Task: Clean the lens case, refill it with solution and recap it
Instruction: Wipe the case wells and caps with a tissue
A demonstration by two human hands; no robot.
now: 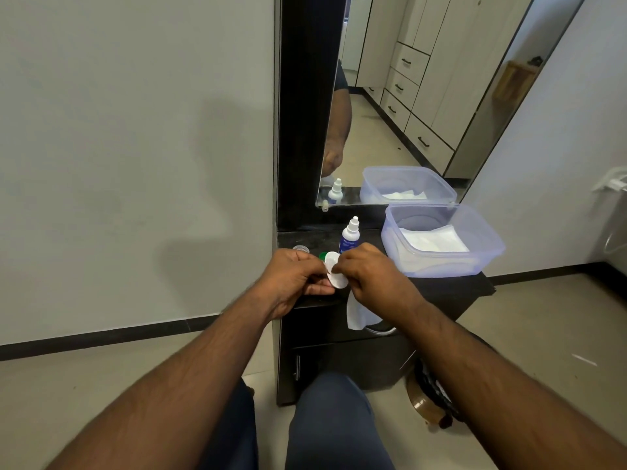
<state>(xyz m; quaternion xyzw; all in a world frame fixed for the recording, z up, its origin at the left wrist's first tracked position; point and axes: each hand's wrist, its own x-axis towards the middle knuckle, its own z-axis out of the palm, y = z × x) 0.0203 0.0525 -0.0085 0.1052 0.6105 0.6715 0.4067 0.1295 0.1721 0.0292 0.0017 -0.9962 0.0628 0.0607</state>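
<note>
Nearest the person, a white tissue (pixel 360 315) hung below the lens case, trailing from under the right hand (pixel 375 278) over the front edge of the dark worktop (pixel 475 288).

The lens case (pixel 335 273) was held above that front edge, between both hands. The left hand (pixel 292 278) gripped its left side with fingers curled round it; the right hand pinched its right side, fingers closed on case and, apparently, tissue. The case appeared to be light, rigid, smooth plastic, likely slippery when wet. Judged best held by its outer rim or middle bridge, leaving the wells free for wiping.

Just behind the case, a green cap (pixel 322 256) showed. Behind and left of the case a clear cap (pixel 301 248) lay on the worktop. Directly behind stood the solution bottle (pixel 349 237), capped. Right of and behind the case sat a plastic tub (pixel 475 256) holding folded tissues (pixel 432 239). Farthest back, a mirror (pixel 407 96).
</note>
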